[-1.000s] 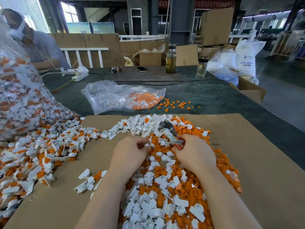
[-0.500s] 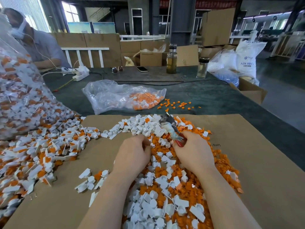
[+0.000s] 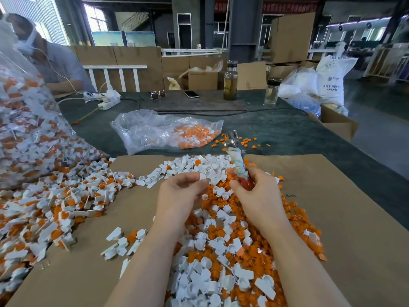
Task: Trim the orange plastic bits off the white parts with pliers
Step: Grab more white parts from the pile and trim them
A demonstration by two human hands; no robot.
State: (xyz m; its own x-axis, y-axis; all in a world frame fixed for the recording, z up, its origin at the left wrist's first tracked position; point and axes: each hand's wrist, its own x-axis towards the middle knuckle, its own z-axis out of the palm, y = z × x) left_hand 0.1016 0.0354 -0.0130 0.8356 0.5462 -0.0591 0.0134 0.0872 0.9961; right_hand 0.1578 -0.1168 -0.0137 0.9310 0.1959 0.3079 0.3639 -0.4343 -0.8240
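the pliers (image 3: 238, 159) stand nose-up in the right hand (image 3: 256, 196), the fingers wrapped round the red handles low down, which leaves the metal head free above the pile and ready to swing onto a part; whether the jaws are apart or together is too small to tell

the left hand (image 3: 180, 193) sits just beside it, palm turned inward, fingers curled with the tips drawn together near a white part (image 3: 204, 176) at the edge of the heap; it looks like a pinch on that part, likely to offer it up to the pliers, though the contact is partly hidden

both hands work over the cardboard (image 3: 332, 218), where cut white pieces and orange bits (image 3: 230, 255) lie mixed right under the wrists, so offcuts simply drop in place

untrimmed parts (image 3: 55, 209) spill from a big bag (image 3: 24, 134) to the left, near enough for the left hand to reach; a smaller bag (image 3: 163, 131) with orange scraps lies further back on the table (image 3: 287, 134)
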